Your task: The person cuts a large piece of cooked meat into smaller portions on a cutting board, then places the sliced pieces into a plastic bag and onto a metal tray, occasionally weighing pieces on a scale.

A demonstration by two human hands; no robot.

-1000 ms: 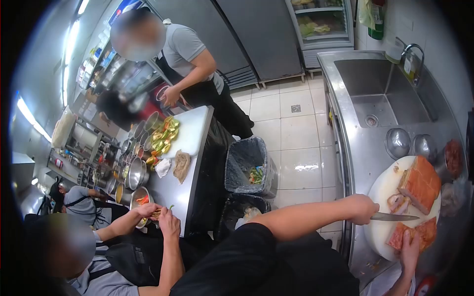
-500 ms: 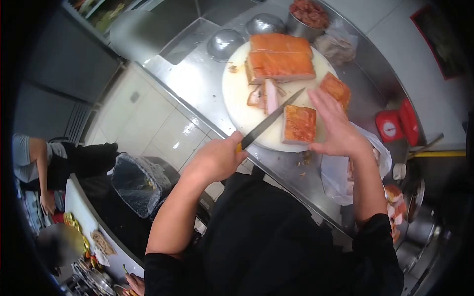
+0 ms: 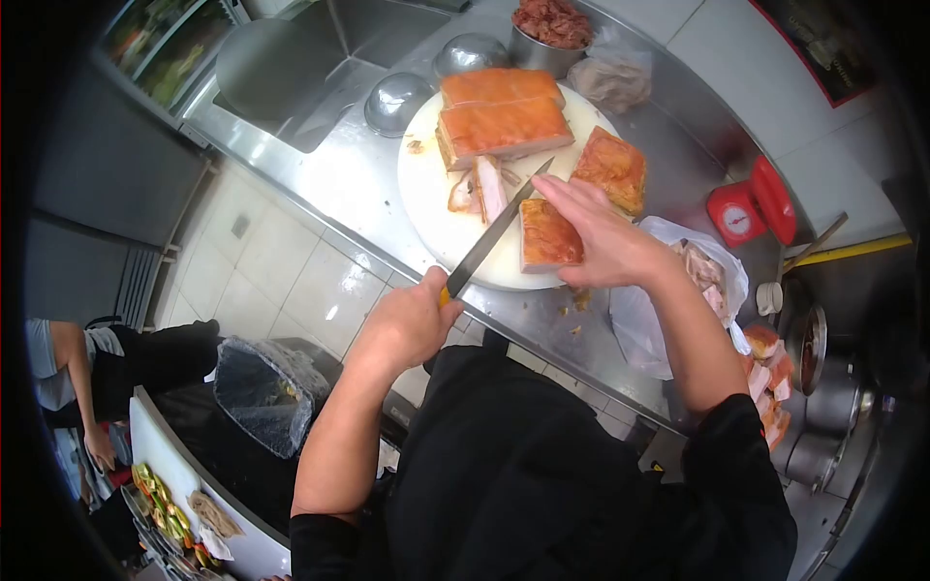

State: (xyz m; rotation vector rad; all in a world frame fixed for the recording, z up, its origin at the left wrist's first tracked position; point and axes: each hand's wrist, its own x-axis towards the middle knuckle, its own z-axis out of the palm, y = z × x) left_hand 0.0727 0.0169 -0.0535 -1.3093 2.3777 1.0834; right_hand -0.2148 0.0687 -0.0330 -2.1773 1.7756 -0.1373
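Note:
My left hand (image 3: 407, 321) is closed round the yellow handle of a long knife (image 3: 497, 232). The blade slants up across a round white cutting board (image 3: 421, 194), between a thin pork slice (image 3: 491, 189) and a small block of crispy-skinned roast pork (image 3: 548, 235). My right hand (image 3: 610, 234) clasps that small block from the right, thumb at its near edge and fingers past its far edge. Another pork block (image 3: 610, 169) lies just beyond my right hand. A large pork slab (image 3: 506, 116) sits at the back of the board.
Metal domes (image 3: 398, 103) stand behind the board, near a pot of reddish meat (image 3: 550, 23). A plastic bag of meat (image 3: 647, 324) and a red scale (image 3: 741, 215) are at right. A lined bin (image 3: 263, 397) and another person (image 3: 82, 373) are at left.
My right hand has come down from hovering beside the small pork block to hold it. The knife stays in my left hand, and the whole view has shifted.

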